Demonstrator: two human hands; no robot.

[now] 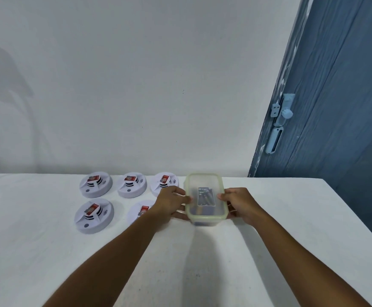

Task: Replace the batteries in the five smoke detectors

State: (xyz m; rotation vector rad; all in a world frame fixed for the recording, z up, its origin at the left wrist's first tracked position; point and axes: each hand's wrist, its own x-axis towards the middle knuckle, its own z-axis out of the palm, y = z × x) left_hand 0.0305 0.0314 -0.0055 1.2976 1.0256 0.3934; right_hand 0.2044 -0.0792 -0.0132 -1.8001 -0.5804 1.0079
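Note:
Several white round smoke detectors lie on the table in two rows, each with a red battery on top: back left (95, 184), back middle (132, 184), back right (162, 183), front left (94, 215), and front right (139, 211), partly hidden by my left arm. A clear plastic box with a pale green lidded rim (205, 198) stands to their right, with a pack of batteries inside. My left hand (169, 203) grips the box's left side and my right hand (238, 202) grips its right side, thumbs on the lid.
The table (47, 251) has a white cover and stands against a white wall. A blue door (327, 107) with a pale lock stands at the right, beyond the table's right edge.

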